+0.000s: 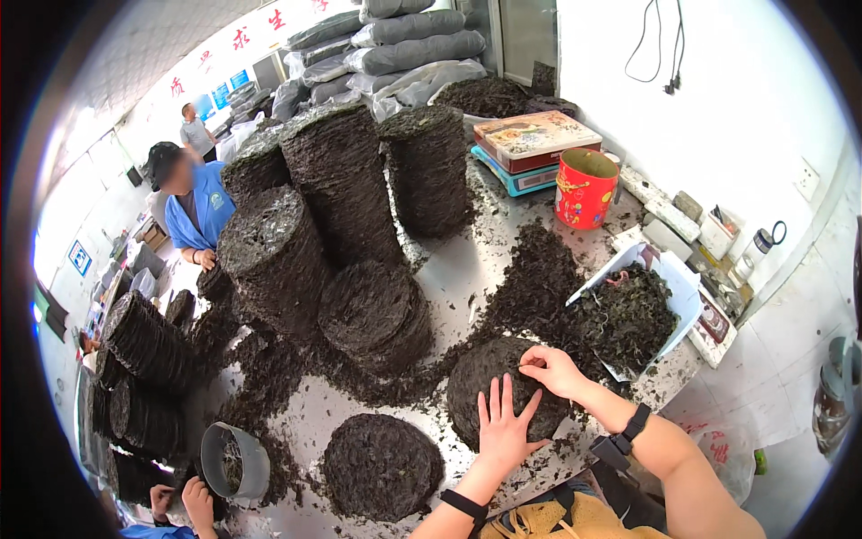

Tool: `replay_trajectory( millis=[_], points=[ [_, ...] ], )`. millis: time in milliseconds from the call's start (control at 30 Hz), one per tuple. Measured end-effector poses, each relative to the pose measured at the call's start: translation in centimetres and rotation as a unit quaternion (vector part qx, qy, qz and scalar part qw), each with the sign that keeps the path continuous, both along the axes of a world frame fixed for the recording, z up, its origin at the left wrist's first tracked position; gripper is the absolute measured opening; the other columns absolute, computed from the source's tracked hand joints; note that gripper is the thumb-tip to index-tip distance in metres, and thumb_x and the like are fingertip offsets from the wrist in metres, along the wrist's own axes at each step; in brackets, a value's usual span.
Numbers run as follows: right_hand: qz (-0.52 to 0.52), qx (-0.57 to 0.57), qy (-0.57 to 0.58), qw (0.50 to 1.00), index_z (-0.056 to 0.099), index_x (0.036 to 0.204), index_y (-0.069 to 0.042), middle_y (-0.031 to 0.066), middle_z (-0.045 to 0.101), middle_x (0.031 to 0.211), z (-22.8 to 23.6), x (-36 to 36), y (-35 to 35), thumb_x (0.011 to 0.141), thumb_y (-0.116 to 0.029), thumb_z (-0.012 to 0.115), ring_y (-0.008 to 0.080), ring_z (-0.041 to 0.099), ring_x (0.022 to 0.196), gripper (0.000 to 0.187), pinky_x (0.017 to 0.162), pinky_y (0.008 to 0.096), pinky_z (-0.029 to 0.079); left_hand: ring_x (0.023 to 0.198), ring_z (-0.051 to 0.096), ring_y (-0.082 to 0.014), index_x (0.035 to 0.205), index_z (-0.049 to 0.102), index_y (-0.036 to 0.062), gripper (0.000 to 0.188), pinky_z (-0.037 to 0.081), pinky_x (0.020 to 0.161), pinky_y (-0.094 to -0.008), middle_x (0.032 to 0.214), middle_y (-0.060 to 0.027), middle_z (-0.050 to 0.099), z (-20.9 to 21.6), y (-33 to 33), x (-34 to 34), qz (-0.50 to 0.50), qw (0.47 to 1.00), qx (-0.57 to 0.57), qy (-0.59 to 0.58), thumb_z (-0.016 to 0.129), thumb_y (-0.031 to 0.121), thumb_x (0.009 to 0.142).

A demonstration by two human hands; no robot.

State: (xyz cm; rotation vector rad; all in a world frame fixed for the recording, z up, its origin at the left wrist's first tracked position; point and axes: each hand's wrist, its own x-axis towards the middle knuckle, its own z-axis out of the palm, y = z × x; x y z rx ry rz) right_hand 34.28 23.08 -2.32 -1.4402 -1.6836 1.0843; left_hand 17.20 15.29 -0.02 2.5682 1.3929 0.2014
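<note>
A round, flat cake of dark dried seaweed [474, 382] lies before me near the table's front. My left hand [505, 431] rests flat on it, fingers spread. At the cake's upper right, my right hand [552, 370] pinches with thumb and fingertips; whatever sits between them is too small to make out. To the left lies a second round seaweed cake [382, 467], untouched. Loose seaweed [539, 269] is heaped just beyond my hands. Right of them, a white plastic bin [684, 286] holds more loose seaweed with a pinkish strand on top.
Tall stacks of seaweed cakes [337, 171] stand across the table. A red bucket [585, 189] is beside a blue scale [521, 176] bearing a flat box. A grey tub [254, 467] sits left, near another person's hands [193, 503]. A blue-clad person [206, 202] stands at the far left.
</note>
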Motion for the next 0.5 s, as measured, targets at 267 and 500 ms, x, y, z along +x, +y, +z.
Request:
replay_trajectory(
  millis=[267, 500],
  points=[
    [-0.354, 0.078, 0.407, 0.838, 0.053, 0.116, 0.000, 0.0104, 0.066, 0.094, 2.7, 6.8, -0.3, 0.087, -0.013, 0.062, 0.0121, 0.062, 0.073, 0.033, 0.062, 0.0247, 0.051, 0.140, 0.006, -0.0443, 0.146, 0.024, 0.0339, 0.095, 0.008, 0.111, -0.0554, 0.151, -0.0267, 0.009, -1.2, 0.0, -0.3, 0.000, 1.000, -0.020, 0.010, 0.072, 0.057, 0.068],
    [-0.005, 0.234, -0.321, 0.918, 0.065, 0.078, -0.006, 0.0079, 0.063, 0.079, 1.6, -0.9, -2.0, 0.078, -0.017, 0.065, 0.0250, 0.063, 0.078, 0.011, 0.068, 0.0359, 0.051, 0.140, 0.006, -0.0435, 0.145, 0.029, 0.0308, 0.092, 0.007, 0.112, -0.0554, 0.151, -0.0263, 0.010, -1.8, 0.1, 0.0, -0.004, 1.000, -0.010, 0.023, 0.072, 0.056, 0.067]
  ],
)
